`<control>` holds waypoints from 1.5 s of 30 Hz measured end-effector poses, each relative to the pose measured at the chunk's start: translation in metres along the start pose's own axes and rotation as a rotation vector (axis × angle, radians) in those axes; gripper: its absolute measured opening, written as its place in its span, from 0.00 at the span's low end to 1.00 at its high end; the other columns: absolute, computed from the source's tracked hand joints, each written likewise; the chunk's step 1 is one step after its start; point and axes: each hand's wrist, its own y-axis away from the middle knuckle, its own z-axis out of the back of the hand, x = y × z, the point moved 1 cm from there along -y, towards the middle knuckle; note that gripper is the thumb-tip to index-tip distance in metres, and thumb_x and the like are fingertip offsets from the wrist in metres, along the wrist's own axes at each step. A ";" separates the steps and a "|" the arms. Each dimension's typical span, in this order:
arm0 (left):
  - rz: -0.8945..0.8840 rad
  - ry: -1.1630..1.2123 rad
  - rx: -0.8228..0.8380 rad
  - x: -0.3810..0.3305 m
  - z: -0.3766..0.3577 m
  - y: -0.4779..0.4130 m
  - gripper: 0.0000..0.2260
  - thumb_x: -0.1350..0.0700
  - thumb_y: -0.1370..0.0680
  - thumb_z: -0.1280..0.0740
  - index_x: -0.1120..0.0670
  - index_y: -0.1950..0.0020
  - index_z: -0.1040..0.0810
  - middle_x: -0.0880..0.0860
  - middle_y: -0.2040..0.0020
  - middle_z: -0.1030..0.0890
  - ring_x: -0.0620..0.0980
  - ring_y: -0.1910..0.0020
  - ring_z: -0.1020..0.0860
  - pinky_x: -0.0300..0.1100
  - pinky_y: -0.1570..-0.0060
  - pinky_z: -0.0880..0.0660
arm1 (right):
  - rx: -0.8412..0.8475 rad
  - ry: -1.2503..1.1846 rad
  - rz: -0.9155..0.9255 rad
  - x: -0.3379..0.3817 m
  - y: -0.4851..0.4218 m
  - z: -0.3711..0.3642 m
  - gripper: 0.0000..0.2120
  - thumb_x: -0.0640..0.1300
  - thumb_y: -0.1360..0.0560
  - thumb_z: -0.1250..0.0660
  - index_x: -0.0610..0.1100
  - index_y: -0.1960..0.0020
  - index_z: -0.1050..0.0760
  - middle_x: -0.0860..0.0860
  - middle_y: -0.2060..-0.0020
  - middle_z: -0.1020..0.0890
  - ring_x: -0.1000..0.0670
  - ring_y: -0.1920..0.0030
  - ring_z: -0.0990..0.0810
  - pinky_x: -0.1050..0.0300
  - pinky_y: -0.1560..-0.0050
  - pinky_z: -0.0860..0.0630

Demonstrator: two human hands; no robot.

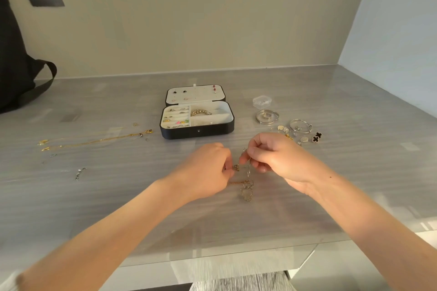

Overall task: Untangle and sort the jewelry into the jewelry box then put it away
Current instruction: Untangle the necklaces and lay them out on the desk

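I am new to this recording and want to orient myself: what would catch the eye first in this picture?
The left hand and right hand meet at the centre, each pinching the tangled chains over the grey table. Behind them sits the open jewelry box, partly filled. A gold necklace lies stretched out at the left; bangles and earrings are scattered at the right.

black bag (pixel 14 59) cut off left, box compartments' (pixel 176 117) contents tiny

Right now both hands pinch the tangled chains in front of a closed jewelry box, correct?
No: the head view shows the jewelry box open. The left hand and right hand do pinch the tangled chains in front of it.
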 end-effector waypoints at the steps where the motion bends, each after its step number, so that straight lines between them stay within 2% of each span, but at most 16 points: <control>1: 0.002 -0.011 -0.002 -0.001 0.000 0.000 0.06 0.54 0.23 0.36 0.56 0.51 0.23 0.52 0.52 0.25 0.51 0.51 0.25 0.41 0.51 0.31 | 0.009 -0.048 0.000 0.001 0.001 0.000 0.10 0.32 0.22 0.42 0.41 0.61 0.31 0.47 0.65 0.19 0.55 0.71 0.30 0.64 0.70 0.33; 8: 0.014 -0.053 -0.025 0.002 -0.004 -0.001 0.08 0.57 0.23 0.39 0.60 0.51 0.22 0.54 0.52 0.24 0.53 0.52 0.25 0.43 0.53 0.30 | -0.031 -0.270 -0.037 0.001 -0.002 0.003 0.11 0.27 0.24 0.43 0.39 0.61 0.30 0.46 0.71 0.25 0.54 0.75 0.33 0.65 0.74 0.39; 11: 0.078 0.082 -0.060 0.008 -0.004 -0.001 0.04 0.56 0.24 0.37 0.55 0.53 0.23 0.46 0.60 0.27 0.47 0.58 0.27 0.36 0.60 0.34 | -0.065 0.088 0.005 -0.002 -0.002 0.006 0.04 0.36 0.26 0.34 0.44 0.55 0.24 0.53 0.75 0.29 0.57 0.76 0.34 0.69 0.74 0.39; 13: 0.135 0.200 -0.071 0.012 -0.001 -0.001 0.02 0.56 0.25 0.35 0.51 0.57 0.25 0.42 0.64 0.27 0.42 0.64 0.27 0.33 0.65 0.33 | -0.051 0.360 0.079 -0.004 -0.002 0.005 0.04 0.42 0.28 0.30 0.47 0.54 0.22 0.56 0.77 0.31 0.59 0.78 0.35 0.68 0.74 0.39; 15: 0.191 0.331 -0.067 0.015 0.002 0.001 0.05 0.57 0.26 0.34 0.50 0.61 0.26 0.43 0.65 0.25 0.40 0.65 0.27 0.31 0.64 0.32 | -0.027 0.480 0.127 -0.007 -0.003 0.002 0.04 0.44 0.29 0.28 0.48 0.54 0.20 0.55 0.80 0.32 0.58 0.79 0.35 0.67 0.75 0.40; 17: 0.240 0.450 -0.065 0.018 0.004 0.003 0.06 0.59 0.27 0.33 0.51 0.62 0.25 0.45 0.65 0.21 0.42 0.64 0.24 0.35 0.60 0.29 | -0.033 0.513 0.148 -0.010 -0.005 0.001 0.01 0.44 0.28 0.29 0.48 0.58 0.19 0.54 0.80 0.33 0.56 0.78 0.37 0.66 0.74 0.43; 19: 0.284 0.558 -0.058 0.021 0.006 0.006 0.04 0.61 0.27 0.33 0.54 0.61 0.25 0.48 0.66 0.19 0.42 0.65 0.22 0.39 0.59 0.27 | -0.057 0.480 0.151 -0.014 -0.005 0.001 0.04 0.45 0.28 0.30 0.47 0.60 0.18 0.50 0.78 0.29 0.55 0.76 0.36 0.65 0.72 0.41; 21: 0.316 0.670 -0.052 0.023 0.007 0.007 0.04 0.64 0.28 0.34 0.56 0.61 0.26 0.50 0.65 0.17 0.41 0.68 0.23 0.37 0.62 0.28 | -0.093 0.375 0.124 -0.015 -0.006 0.002 0.06 0.46 0.27 0.30 0.46 0.60 0.17 0.44 0.72 0.19 0.51 0.73 0.29 0.63 0.67 0.36; 23: 0.344 0.792 -0.070 0.025 0.009 0.007 0.05 0.66 0.28 0.35 0.58 0.63 0.27 0.54 0.64 0.17 0.44 0.68 0.25 0.37 0.64 0.29 | -0.130 0.249 0.085 -0.015 -0.006 0.006 0.06 0.46 0.27 0.30 0.46 0.61 0.17 0.47 0.68 0.17 0.55 0.71 0.26 0.65 0.65 0.34; 25: 0.371 0.940 -0.097 0.028 0.010 0.008 0.08 0.69 0.28 0.37 0.59 0.65 0.28 0.57 0.64 0.17 0.47 0.67 0.24 0.39 0.65 0.30 | -0.148 0.164 0.042 -0.014 -0.007 0.009 0.07 0.44 0.25 0.32 0.47 0.60 0.18 0.56 0.77 0.22 0.60 0.75 0.28 0.70 0.70 0.35; 28: 0.387 1.086 -0.108 0.030 0.010 0.010 0.11 0.71 0.27 0.40 0.59 0.67 0.31 0.58 0.64 0.17 0.48 0.67 0.22 0.38 0.66 0.29 | -0.141 0.056 -0.004 -0.015 -0.006 0.010 0.10 0.41 0.22 0.38 0.41 0.58 0.20 0.54 0.82 0.30 0.57 0.79 0.35 0.70 0.74 0.38; 32: 0.381 1.097 -0.117 0.030 0.008 0.010 0.10 0.70 0.27 0.39 0.59 0.66 0.31 0.59 0.59 0.16 0.50 0.62 0.19 0.40 0.63 0.28 | -0.132 -0.035 -0.016 -0.013 -0.005 0.009 0.09 0.39 0.22 0.39 0.39 0.54 0.21 0.50 0.79 0.27 0.57 0.80 0.35 0.70 0.79 0.40; 35: 0.379 1.053 -0.168 0.030 0.005 0.009 0.09 0.69 0.27 0.37 0.58 0.64 0.29 0.56 0.59 0.16 0.51 0.57 0.18 0.40 0.63 0.29 | -0.131 -0.050 -0.016 -0.015 -0.006 0.009 0.06 0.40 0.23 0.36 0.42 0.51 0.21 0.49 0.76 0.23 0.56 0.78 0.33 0.67 0.78 0.39; 38: 0.395 0.900 -0.227 0.029 0.001 0.008 0.07 0.63 0.27 0.33 0.55 0.64 0.27 0.52 0.58 0.16 0.43 0.62 0.20 0.35 0.65 0.28 | -0.141 -0.038 -0.020 -0.018 -0.008 0.009 0.07 0.39 0.24 0.34 0.46 0.47 0.23 0.50 0.71 0.18 0.55 0.76 0.30 0.64 0.77 0.36; 41: 0.357 0.707 -0.306 0.031 -0.003 0.005 0.05 0.59 0.27 0.32 0.52 0.62 0.24 0.48 0.60 0.18 0.44 0.60 0.21 0.36 0.60 0.27 | -0.172 -0.027 0.004 -0.020 -0.010 0.009 0.12 0.38 0.25 0.33 0.47 0.43 0.24 0.49 0.64 0.16 0.55 0.72 0.24 0.63 0.74 0.31; 45: 0.284 0.530 -0.370 0.030 -0.007 0.004 0.04 0.59 0.26 0.33 0.51 0.60 0.24 0.45 0.61 0.20 0.38 0.59 0.24 0.26 0.62 0.31 | -0.305 0.266 0.082 -0.027 -0.012 0.008 0.13 0.40 0.27 0.31 0.45 0.42 0.22 0.54 0.59 0.17 0.52 0.66 0.20 0.65 0.68 0.30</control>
